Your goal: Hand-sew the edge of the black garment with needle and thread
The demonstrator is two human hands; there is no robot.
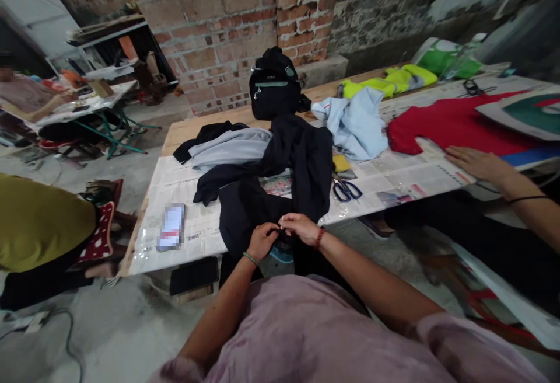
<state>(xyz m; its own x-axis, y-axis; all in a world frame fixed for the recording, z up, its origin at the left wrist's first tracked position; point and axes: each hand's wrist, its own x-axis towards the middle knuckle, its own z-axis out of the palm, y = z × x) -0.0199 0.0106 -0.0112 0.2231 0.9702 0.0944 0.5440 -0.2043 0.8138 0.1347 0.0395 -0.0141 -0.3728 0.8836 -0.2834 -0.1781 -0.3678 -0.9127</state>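
Mauve fabric shirt (301,330) fronts newspaper-covered wooden table (201,219). Black cloth garment (240,211) at table's near edge: left hand (261,241) pinching it, right hand (303,229) pinching unclear whitish bit (281,220). Likely fine handwork; next move needs steady fingertips.

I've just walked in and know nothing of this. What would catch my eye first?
Probably the bright red cloth on the right of the newspaper-covered table, and the neon-yellow garment near its far edge. Next, perhaps the black bag standing before the brick wall. At the near edge, the left hand and right hand meet at dark cloth.
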